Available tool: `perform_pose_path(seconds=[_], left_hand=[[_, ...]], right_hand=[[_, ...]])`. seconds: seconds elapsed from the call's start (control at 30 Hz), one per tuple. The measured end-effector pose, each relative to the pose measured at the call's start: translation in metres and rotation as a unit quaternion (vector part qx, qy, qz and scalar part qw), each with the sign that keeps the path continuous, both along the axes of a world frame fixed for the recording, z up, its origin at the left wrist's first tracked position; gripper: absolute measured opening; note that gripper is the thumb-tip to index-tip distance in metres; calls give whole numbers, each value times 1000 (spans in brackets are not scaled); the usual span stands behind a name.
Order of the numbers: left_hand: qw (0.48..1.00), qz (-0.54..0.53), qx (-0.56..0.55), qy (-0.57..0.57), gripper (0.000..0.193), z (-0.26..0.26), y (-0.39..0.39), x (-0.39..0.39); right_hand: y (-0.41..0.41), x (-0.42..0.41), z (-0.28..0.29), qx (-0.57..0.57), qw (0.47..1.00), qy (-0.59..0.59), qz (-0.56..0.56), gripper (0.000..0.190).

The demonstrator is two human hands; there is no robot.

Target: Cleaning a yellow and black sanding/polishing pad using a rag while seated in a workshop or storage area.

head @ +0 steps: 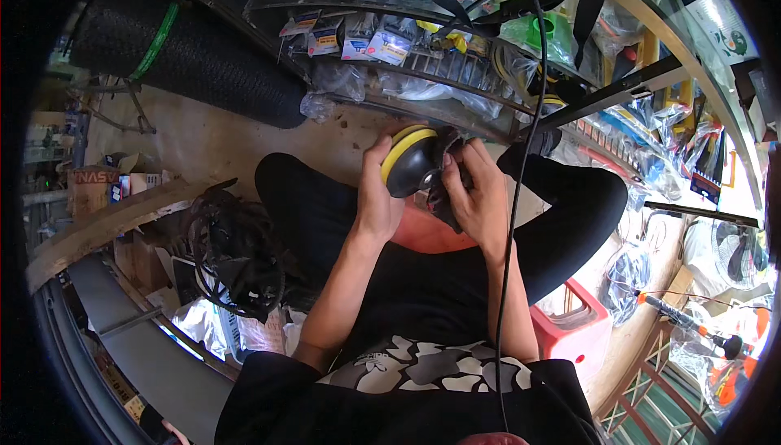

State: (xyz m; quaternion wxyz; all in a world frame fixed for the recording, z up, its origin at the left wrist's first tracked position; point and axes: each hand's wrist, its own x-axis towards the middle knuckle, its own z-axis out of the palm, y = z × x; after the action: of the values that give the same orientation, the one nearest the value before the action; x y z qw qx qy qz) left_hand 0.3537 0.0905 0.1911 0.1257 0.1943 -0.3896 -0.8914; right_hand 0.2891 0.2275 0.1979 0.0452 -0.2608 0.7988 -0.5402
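Observation:
My left hand (pixel 377 204) grips a round black pad with a yellow rim (pixel 410 167), which looks like a sander or polisher backing pad, by its edge. The pad is tilted, its black domed side facing my right hand. A dark, rumpled cloth (pixel 444 198) is pinched in my right hand (pixel 479 192) and lies against the pad's right side. Part of the cloth is hidden behind my fingers. Both hands are above my lap, between my spread knees. Below them shows a red surface (pixel 427 231), perhaps a stool seat.
A black cable (pixel 526 158) hangs down across the view, by my right forearm. Ahead stands a glass display case (pixel 366 5) with packaged goods. A large black mesh roll (pixel 201 60) lies ahead left, coiled black straps (pixel 235 256) at left, a pink plastic stool (pixel 576 323) at right.

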Motion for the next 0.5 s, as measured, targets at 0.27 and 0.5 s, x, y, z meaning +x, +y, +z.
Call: perform_pose_path(seconds=[0.27,0.5], left_hand=[[954,-38,-298,4,37,1,-10,-5],[955,-17,-283,-87,39,-6,-7,-10]], right_hand=[[-1,-11,16,141,965,206,79,13],[-6,-2,2,107,964,228,83,19]])
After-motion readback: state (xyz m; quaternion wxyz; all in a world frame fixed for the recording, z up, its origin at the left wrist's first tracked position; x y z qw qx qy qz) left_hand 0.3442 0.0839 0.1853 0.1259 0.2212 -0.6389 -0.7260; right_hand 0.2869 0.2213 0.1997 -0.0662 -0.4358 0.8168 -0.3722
